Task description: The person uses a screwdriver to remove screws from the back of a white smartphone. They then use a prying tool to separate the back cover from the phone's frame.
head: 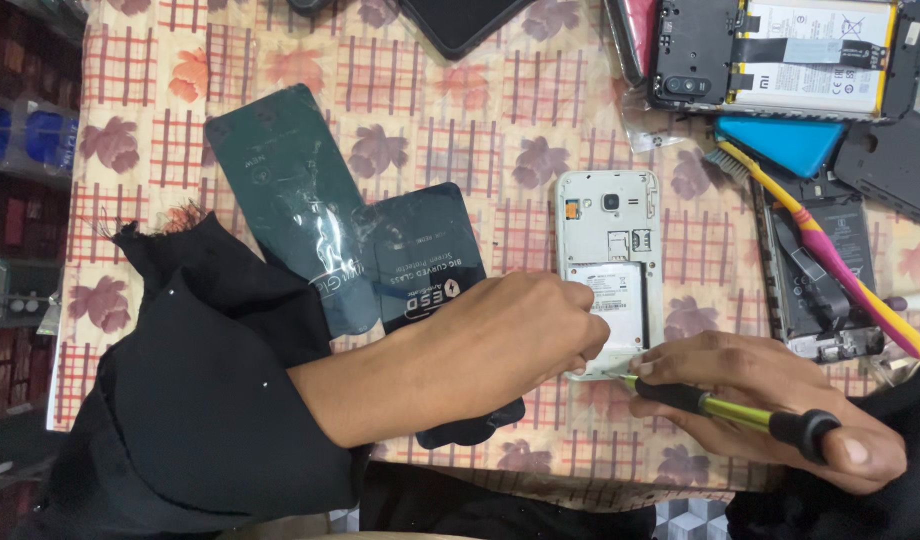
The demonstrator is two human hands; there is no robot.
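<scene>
While the white phone (608,262) lies back-up with its cover off near the middle of the bench (460,110), the left hand (540,335) is curled over its lower left edge, fingers closed down on the frame to pin it flat. The right hand (770,405) is wrapped around a screwdriver (725,408) with a yellow-green shaft and black grip, held low and nearly level, its tip meeting the phone's bottom edge just under the left fingers. The phone looks light and stiff, but with the shell removed it is likely fragile: the battery bay, card slots and camera are exposed, so it is best held by the plastic rim along the sides, not by pressing on the open middle. On the patterned cloth it could slide under a sideways push from the tool, which is why the pinning grip matters. Two dark screen-protector sleeves (350,250) lie just left of the phone, partly under the left arm. To the right are a yellow-and-pink toothbrush (830,255) across a dark opened phone (815,275), a blue case (785,143), and another opened phone (790,55) with its battery showing at the top edge.
</scene>
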